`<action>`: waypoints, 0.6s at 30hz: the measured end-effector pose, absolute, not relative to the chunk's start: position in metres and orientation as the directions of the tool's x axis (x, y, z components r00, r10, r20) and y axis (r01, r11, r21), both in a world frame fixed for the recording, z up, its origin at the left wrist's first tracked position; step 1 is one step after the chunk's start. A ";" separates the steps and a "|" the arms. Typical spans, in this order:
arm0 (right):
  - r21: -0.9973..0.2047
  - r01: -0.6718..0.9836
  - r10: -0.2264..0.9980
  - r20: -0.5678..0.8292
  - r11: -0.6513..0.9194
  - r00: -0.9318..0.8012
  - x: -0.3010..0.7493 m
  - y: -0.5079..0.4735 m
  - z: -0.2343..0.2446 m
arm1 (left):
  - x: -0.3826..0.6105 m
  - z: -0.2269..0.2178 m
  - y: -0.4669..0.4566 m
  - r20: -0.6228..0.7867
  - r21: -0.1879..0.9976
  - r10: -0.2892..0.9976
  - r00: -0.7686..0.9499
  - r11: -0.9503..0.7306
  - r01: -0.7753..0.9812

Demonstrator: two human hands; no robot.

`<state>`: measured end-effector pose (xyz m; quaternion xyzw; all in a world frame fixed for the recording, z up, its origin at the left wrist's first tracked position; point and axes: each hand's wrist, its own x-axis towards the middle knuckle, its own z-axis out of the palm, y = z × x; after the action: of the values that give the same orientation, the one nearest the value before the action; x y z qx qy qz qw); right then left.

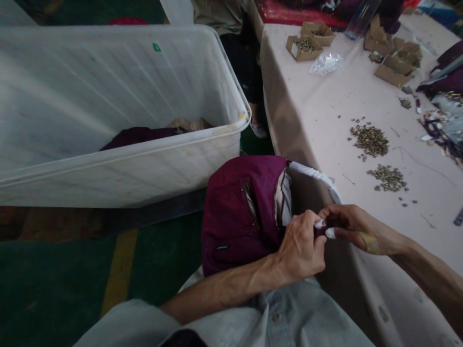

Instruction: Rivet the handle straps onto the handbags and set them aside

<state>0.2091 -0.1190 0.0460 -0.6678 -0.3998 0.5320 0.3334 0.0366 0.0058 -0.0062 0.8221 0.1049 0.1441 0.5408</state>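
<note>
A maroon fabric bag rests on my lap, leaning by the table's side, its zipped top partly open with pale lining showing. A handle wrapped in white arches from the bag toward the table edge. My left hand is closed, pinching a short dark maroon strap beside the bag's opening. Against it, my right hand pinches the same strap between thumb and fingers. White coverings show on fingertips there, and a yellowish strip lies near the thumb's base. Any small part between the fingertips is hidden.
A large white bin with maroon cloth inside stands ahead left. On the covered table lie two piles of small metal pieces, cardboard boxes and a plastic bag. Another person's foot shows beyond the bin.
</note>
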 end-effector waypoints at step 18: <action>-0.748 0.571 0.939 -0.224 -0.338 0.262 0.206 -0.142 0.055 | 0.038 -0.012 0.019 0.216 0.912 0.264 0.940 -0.398 -0.098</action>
<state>0.2064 -0.1422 0.0546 -0.7457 -0.5061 0.3361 0.2737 0.0380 0.0195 -0.0120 0.8194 0.0506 0.1656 0.5464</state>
